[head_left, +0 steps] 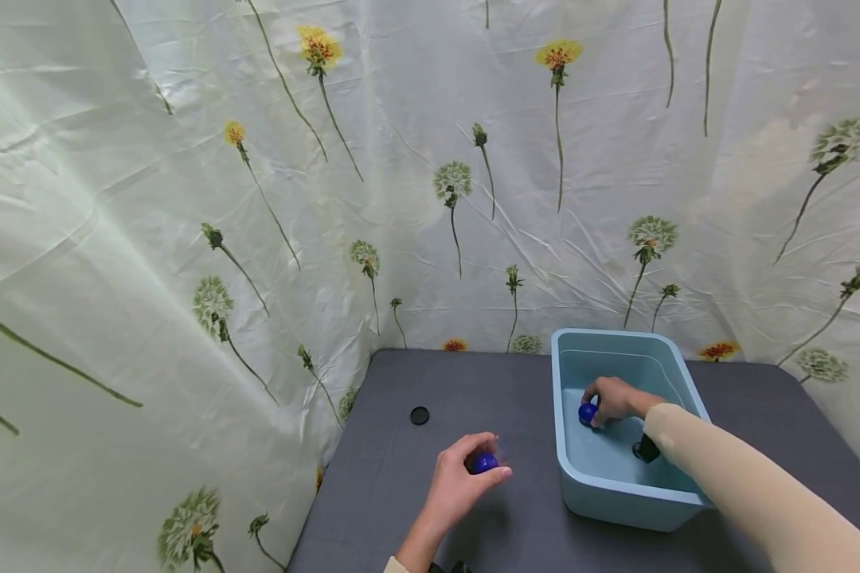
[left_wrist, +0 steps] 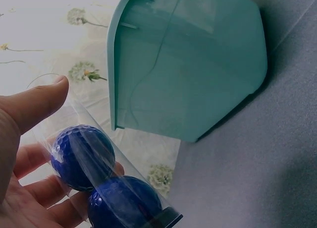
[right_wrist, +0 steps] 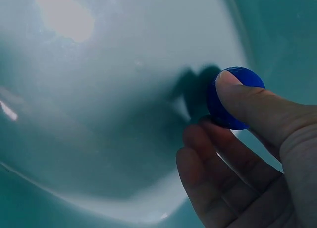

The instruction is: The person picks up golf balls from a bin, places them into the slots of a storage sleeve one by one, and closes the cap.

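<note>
My left hand (head_left: 482,465) rests on the dark table and grips a clear plastic tube (left_wrist: 101,161). The tube holds two blue dimpled balls (left_wrist: 79,151) and has a black cap (left_wrist: 166,219) on one end. My right hand (head_left: 603,403) reaches down into the light blue bin (head_left: 566,477). There the thumb and fingers pinch a single blue ball (right_wrist: 237,96) just above the bin's floor. The left hand sits left of the bin, apart from it.
A loose black round cap (head_left: 419,415) lies on the grey table (head_left: 401,493), far left of my left hand. A floral curtain (head_left: 258,199) closes off the back and left side. A small dark object (head_left: 645,450) shows inside the bin by my right wrist.
</note>
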The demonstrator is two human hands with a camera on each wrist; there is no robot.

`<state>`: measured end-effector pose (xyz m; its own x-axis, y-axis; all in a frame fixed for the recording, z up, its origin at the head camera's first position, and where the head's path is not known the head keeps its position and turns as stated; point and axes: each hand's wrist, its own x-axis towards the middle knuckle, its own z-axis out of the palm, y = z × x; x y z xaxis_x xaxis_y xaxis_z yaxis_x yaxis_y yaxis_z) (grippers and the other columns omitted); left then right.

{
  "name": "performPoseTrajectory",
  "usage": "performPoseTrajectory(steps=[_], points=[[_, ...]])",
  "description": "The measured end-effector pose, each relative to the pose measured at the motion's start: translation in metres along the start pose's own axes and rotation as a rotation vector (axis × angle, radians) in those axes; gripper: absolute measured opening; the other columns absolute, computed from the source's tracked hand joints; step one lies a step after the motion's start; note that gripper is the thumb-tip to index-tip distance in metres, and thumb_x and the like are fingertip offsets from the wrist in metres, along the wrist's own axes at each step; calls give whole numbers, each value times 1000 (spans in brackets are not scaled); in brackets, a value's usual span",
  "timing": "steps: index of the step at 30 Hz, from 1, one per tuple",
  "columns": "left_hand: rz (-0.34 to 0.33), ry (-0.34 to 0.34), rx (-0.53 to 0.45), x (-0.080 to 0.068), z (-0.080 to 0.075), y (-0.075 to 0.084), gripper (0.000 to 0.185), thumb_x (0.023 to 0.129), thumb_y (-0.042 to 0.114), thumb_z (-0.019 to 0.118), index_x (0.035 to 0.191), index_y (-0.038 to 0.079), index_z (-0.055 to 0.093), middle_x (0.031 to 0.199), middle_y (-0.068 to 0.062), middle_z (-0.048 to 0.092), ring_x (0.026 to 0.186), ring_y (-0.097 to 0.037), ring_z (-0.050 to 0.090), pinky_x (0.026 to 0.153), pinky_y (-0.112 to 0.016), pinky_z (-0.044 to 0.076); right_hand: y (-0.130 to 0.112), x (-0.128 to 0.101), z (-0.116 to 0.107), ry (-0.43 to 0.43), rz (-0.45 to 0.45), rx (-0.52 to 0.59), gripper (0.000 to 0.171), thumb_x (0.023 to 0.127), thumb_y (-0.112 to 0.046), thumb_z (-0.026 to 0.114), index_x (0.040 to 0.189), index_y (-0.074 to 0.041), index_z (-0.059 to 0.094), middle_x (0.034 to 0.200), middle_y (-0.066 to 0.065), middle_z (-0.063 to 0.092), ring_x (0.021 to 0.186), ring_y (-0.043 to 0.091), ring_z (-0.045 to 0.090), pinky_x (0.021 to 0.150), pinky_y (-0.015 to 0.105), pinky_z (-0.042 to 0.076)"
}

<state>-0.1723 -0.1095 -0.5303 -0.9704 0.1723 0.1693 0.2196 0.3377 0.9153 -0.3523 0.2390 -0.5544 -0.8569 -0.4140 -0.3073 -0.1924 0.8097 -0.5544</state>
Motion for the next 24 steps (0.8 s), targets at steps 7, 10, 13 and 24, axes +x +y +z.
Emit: performPoseTrajectory(steps=[7,10,13,24], points=[[-16,-16,-11,0,3,0,45,82,40,84,123,32,68,112,2,69,99,-11,63,84,-26,53,-5,-12,-3,6,-52,-12,47,76,-2,85,119,4,68,92,7,68,77,18,63,61,33,55],[-21,-21,-17,-1,4,0,44,82,38,84,123,32,68,112,2,69,99,-11,63,84,-26,53,-10,-16,-7,8,-92,-30,48,75,-4,86,119,4,69,92,6,69,77,17,64,64,33,55],[-35,-22,-22,-1,5,1,44,83,39,84,123,33,68,111,5,68,98,-12,62,86,-28,53,-15,-20,-12,17,-120,-47,48,75,-6,87,118,4,69,92,5,70,80,17,64,69,35,56],[-57,-34,-17,2,10,6,44,83,40,83,124,33,67,110,11,65,100,-15,61,87,-35,56,-33,-45,-26,85,-169,-55,39,76,-10,87,110,1,72,93,2,70,85,18,64,78,42,55]])
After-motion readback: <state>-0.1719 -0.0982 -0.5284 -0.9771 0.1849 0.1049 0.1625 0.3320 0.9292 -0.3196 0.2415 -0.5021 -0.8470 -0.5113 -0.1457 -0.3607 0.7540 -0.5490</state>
